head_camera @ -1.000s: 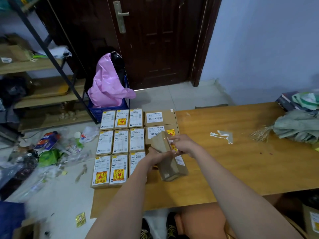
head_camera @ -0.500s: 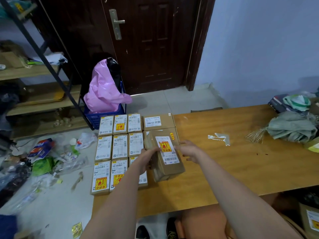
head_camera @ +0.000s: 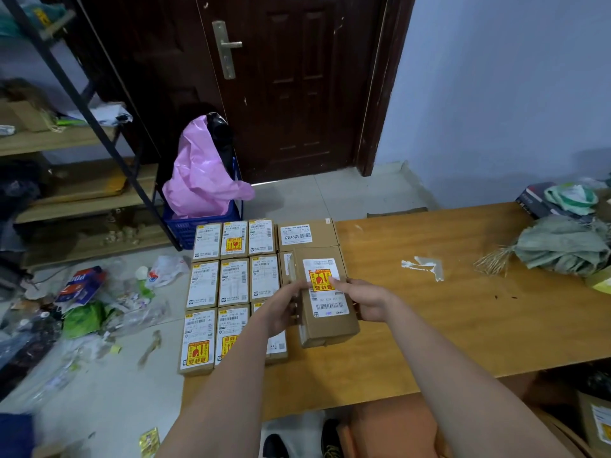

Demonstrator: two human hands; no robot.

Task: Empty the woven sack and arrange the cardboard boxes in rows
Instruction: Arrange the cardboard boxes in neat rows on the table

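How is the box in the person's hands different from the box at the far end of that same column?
The held box is gripped by the left hand and right hand; the far box lies untouched. The held box bears a red-and-yellow sticker; the far box only a white label. The held box looks longer. Both are brown cardboard.

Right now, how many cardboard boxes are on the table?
12: nine in a three-by-three grid, one at its far right, one mostly hidden beneath the held box, gripped by left hand and right hand. Others may be hidden.

Dim, even indoor light with soft shadows; wide-angle bending at the edges, and blur on the littered near-left floor (head_camera: 66, 342).
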